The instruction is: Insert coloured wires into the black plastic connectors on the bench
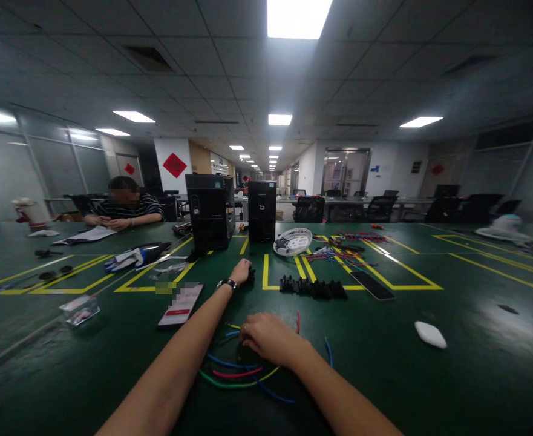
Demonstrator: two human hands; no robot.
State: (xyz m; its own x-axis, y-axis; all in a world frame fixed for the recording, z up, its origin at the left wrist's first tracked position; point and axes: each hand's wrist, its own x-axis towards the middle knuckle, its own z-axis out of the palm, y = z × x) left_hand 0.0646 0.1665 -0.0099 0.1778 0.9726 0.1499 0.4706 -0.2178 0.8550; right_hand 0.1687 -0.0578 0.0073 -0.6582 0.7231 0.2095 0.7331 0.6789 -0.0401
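Note:
My left hand (241,270) reaches forward over the green table (429,387), a watch on its wrist. Its fingers are curled shut on a small black part that I cannot name. To its right lies a row of black connector blocks (312,287). My right hand (270,338) rests close to me, palm down, fingers bent onto a bundle of loose coloured wires (243,370) in blue, red, green and yellow. What those fingers pinch is hidden.
Two black computer towers (209,212) stand at the middle back, a white basket (292,241) and more coloured wires (339,254) beside them. A phone (372,285), a card (181,304), a clear box (79,309), gloves (125,259). A person (123,209) sits far left.

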